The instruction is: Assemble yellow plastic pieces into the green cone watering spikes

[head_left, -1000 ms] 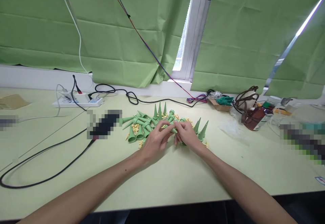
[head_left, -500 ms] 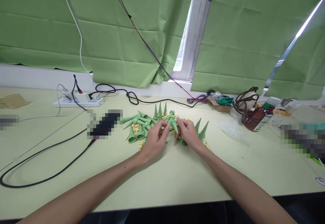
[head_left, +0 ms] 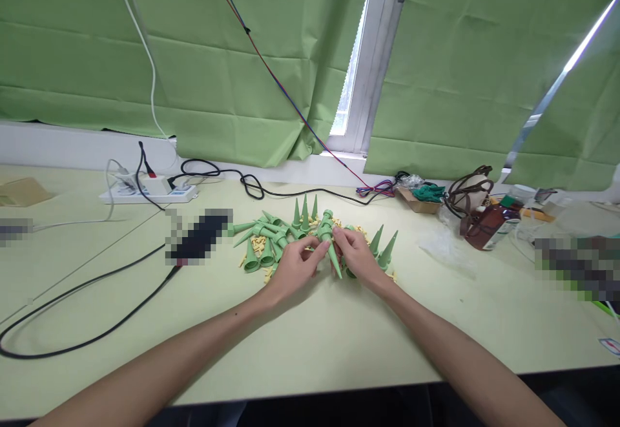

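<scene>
A green plastic spike (head_left: 333,256) with a knobbed top is held between my two hands, its tip pointing down toward the table's front. My left hand (head_left: 299,264) pinches it from the left side. From the right, the fingers of my right hand (head_left: 358,256) are closed on it near its collar. Around my hands lie several more green spikes; some stand upright (head_left: 305,214), others lie to the left with open cone ends (head_left: 251,260). Small yellow pieces (head_left: 259,244) are scattered among them.
A black cable (head_left: 121,262) loops across the left of the table (head_left: 300,349). Behind it is a white power strip (head_left: 150,192). At the right are a brown bottle (head_left: 489,225), a plastic bag (head_left: 443,249) and a small cardboard box (head_left: 419,203).
The held green spike has come down toward the front, and more of its pointed end now shows below my fingers. My hands have shifted only slightly.
</scene>
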### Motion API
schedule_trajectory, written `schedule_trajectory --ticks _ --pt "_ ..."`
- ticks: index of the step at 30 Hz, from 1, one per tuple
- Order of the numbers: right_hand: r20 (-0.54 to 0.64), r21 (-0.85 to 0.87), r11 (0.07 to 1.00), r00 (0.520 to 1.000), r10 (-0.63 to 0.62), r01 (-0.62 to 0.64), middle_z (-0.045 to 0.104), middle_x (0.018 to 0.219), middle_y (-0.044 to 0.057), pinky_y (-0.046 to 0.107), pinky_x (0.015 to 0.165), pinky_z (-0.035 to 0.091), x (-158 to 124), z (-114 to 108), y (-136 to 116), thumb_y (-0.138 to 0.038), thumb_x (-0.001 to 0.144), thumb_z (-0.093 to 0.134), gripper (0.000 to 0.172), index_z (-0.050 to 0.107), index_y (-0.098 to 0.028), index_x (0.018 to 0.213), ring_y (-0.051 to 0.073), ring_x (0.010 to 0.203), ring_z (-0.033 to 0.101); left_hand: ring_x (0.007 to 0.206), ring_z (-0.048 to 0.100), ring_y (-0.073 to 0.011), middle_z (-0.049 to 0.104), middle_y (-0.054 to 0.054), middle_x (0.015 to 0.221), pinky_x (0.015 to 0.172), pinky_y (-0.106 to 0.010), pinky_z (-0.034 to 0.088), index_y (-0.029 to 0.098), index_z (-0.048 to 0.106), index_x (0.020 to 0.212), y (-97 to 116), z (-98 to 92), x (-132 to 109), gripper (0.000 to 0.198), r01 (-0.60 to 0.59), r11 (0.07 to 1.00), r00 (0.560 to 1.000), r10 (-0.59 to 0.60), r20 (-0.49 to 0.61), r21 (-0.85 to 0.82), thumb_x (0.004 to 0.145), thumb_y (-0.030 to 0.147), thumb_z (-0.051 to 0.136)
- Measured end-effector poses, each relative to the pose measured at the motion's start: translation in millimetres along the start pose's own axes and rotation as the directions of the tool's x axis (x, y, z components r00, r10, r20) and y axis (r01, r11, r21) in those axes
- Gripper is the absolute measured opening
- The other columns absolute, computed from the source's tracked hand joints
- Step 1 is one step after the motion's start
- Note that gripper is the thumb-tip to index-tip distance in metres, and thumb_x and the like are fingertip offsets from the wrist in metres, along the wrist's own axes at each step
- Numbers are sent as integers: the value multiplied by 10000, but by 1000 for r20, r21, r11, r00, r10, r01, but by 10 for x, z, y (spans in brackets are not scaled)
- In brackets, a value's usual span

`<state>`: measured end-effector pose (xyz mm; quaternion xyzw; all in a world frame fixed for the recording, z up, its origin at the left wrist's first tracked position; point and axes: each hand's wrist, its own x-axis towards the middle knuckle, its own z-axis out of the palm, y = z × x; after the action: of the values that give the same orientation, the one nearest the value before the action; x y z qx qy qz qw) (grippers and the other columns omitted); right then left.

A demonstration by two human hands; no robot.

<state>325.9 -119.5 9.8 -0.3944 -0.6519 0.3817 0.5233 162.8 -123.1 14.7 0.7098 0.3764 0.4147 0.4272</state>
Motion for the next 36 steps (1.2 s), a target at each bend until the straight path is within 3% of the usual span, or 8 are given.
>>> schedule_trajectory --ticks 7,14,21,30,36 --pt "17 -8 1000 1000 -12 13 406 389 -63 233 410 359 5 -1 -3 -620 955 439 561 400 -214 570 98 353 414 448 451 -92 473 62 518 467 -214 356 176 549 761 7 -11 -6 339 -21 999 1000 22 -6 39 898 485 576" --pt "25 33 999 1000 -4 3 367 394 -75 226 367 344 6 -2 15 -616 948 457 553 389 -215 573 90 331 400 463 444 -100 465 61 515 469 -224 327 183 550 807 -7 -9 0 300 -47 991 998 51 -25 125 893 468 585" --pt "35 98 995 999 33 -36 363 389 -79 230 316 294 -2 6 13 -620 935 478 552 390 -218 568 88 290 382 499 482 -109 519 39 592 505 -238 374 186 539 826 -3 -8 -2 292 -91 978 994 99 -37 190 906 465 568" --pt "25 109 992 998 53 -55 349 372 -80 231 313 232 3 13 -10 -646 912 502 575 392 -217 545 67 287 310 529 497 -102 528 32 679 518 -238 382 191 518 860 -73 -6 5 245 -160 961 980 182 -79 223 879 407 631" --pt "78 164 981 993 91 -103 361 341 -79 227 284 242 -1 9 4 -642 911 500 580 380 -222 530 75 251 317 568 515 -99 526 24 759 528 -230 389 196 515 905 -151 -15 18 231 -240 936 959 270 -87 257 872 378 652"
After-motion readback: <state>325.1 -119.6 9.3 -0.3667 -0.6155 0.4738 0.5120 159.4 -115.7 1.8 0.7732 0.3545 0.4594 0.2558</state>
